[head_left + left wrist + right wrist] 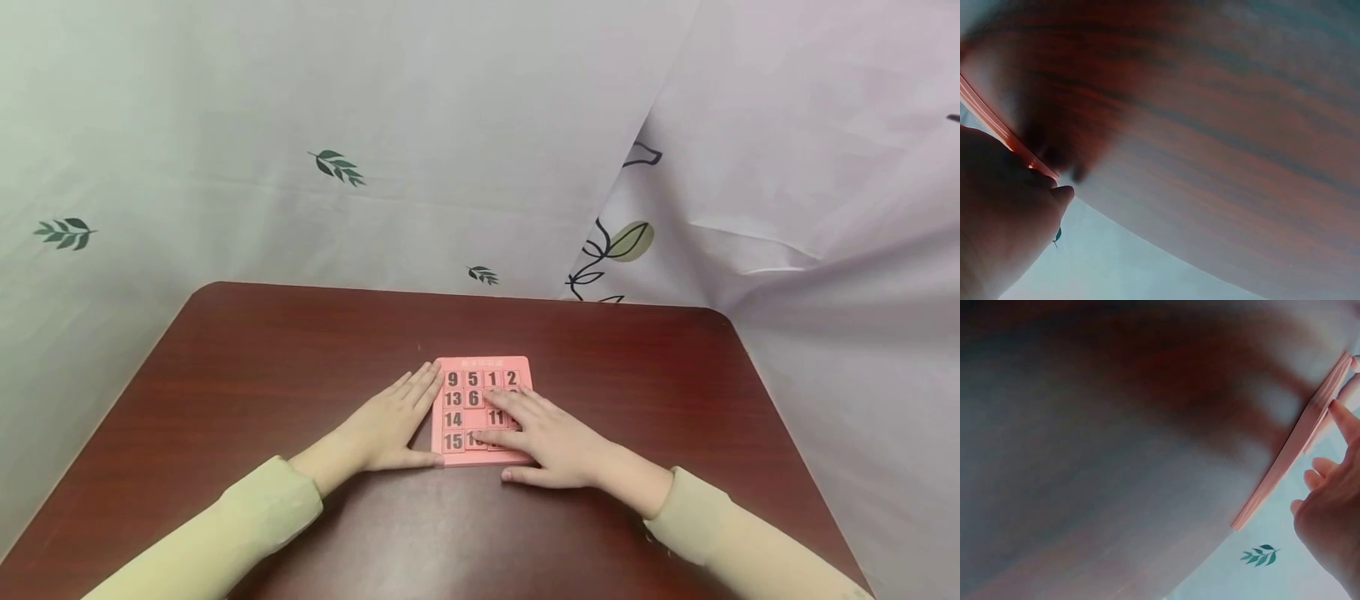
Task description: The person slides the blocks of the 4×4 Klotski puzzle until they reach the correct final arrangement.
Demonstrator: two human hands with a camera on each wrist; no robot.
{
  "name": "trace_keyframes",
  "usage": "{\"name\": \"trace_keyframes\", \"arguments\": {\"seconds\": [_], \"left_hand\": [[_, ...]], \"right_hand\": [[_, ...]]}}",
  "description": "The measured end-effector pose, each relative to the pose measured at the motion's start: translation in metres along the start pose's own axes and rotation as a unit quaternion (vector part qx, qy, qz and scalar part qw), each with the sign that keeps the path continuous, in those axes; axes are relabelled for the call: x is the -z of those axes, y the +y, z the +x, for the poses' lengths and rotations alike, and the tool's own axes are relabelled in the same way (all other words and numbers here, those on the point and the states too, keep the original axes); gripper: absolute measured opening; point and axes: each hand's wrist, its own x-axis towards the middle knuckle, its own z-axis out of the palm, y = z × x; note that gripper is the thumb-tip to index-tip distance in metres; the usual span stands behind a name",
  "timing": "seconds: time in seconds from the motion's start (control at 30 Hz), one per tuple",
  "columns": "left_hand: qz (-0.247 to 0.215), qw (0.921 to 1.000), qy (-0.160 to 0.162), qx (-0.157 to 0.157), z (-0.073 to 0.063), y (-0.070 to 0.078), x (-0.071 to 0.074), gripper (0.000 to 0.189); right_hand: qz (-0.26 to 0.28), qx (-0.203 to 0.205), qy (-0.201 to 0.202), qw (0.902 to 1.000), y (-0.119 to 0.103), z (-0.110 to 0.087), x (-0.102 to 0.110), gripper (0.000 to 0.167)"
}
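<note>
A pink sliding number puzzle lies on the table with black-numbered tiles. Its top row reads 9, 5, 1, 2, and a gap shows beside tile 14. Along the puzzle's left side rests my left hand, fingers straight and thumb at the lower left corner. My right hand reaches over the right part with extended fingers, its fingertips near tile 6 and on the bottom row; several tiles are hidden under it. In the right wrist view the puzzle's side shows edge-on beside the right fingers.
The dark red-brown wooden table spreads around the puzzle. Behind it hangs a pale curtain with leaf prints, and more cloth falls in folds at the right. Light sleeves cover both forearms.
</note>
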Motion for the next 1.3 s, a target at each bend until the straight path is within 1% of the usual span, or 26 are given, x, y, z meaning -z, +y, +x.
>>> {"name": "trace_keyframes", "arguments": {"seconds": [0.07,0.23,0.33,0.5,0.63,0.87,1.03,1.17,1.3], "left_hand": [[0.0,1.0,0.0,0.0,0.0,0.0,0.0,0.117],[-0.002,1.0,0.001,-0.001,-0.001,-0.001,0.0,0.117],[0.0,1.0,0.001,0.0,-0.001,-0.002,-0.001,0.117],[0.001,1.0,0.002,0.0,-0.001,-0.002,-0.002,0.118],[-0.004,1.0,0.002,-0.001,-0.001,-0.001,-0.003,0.117],[-0.004,1.0,0.001,-0.003,-0.001,-0.001,-0.003,0.117],[-0.006,1.0,0.001,-0.001,-0.002,-0.001,-0.002,0.117],[-0.007,1.0,-0.001,0.0,-0.002,-0.001,-0.003,0.117],[-0.004,1.0,-0.001,0.002,-0.002,-0.001,-0.004,0.117]], "right_hand": [[0.001,-0.002,-0.003,1.0,0.0,0.001,0.001,0.062],[-0.007,0.011,0.001,0.9999,-0.001,0.003,0.003,0.062],[-0.011,0.011,0.0,0.9999,-0.001,0.005,0.004,0.062],[-0.008,-0.013,-0.009,0.9998,0.003,0.007,0.004,0.064],[-0.008,-0.035,-0.02,0.9992,0.008,0.011,0.001,0.062],[-0.001,-0.047,-0.031,0.9984,0.01,0.013,0.0,0.061],[-0.006,-0.04,-0.024,0.9989,0.008,0.014,0.001,0.063],[-0.016,-0.018,-0.005,0.9997,0.004,0.014,0.001,0.065],[-0.018,0.0,0.004,0.9998,-0.001,0.015,0.001,0.067]]}}
